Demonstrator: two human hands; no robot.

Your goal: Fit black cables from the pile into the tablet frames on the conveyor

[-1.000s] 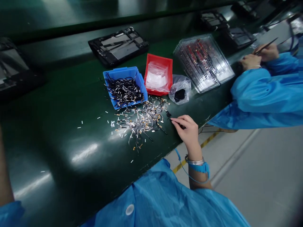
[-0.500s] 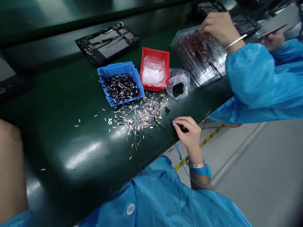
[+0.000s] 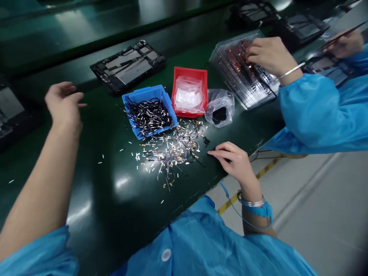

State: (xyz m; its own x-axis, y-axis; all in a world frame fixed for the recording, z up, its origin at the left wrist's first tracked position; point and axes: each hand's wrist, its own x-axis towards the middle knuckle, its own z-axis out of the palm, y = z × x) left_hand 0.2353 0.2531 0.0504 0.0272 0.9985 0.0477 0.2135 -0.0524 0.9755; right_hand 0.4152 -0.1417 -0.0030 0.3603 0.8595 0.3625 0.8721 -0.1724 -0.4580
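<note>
My left hand (image 3: 64, 103) is raised above the left part of the bench, fingers apart and nothing visible in it, between a tablet with its inside exposed (image 3: 129, 67) and another device at the left edge. My right hand (image 3: 234, 159) rests low by the bench's front edge. Its fingers reach left, fingertips by the bench top, and nothing shows in them. Small black pieces (image 3: 206, 141) lie just beyond those fingertips. Left of them spreads a loose heap of thin cables with white and gold ends (image 3: 175, 149). A blue bin (image 3: 143, 92) behind it holds many black cables.
A red bin (image 3: 190, 71) contains clear bags, beside a plastic bag with black pieces (image 3: 220, 115). At right, a co-worker's hand (image 3: 270, 55) touches stacked clear trays (image 3: 227, 76). Small white strips lie scattered on the green bench (image 3: 100, 191).
My left hand has come into view, with the forearm swung up from the left edge. My right hand's fingers have shifted from a pinch to reaching out flatter. The camera view has tilted slightly.
</note>
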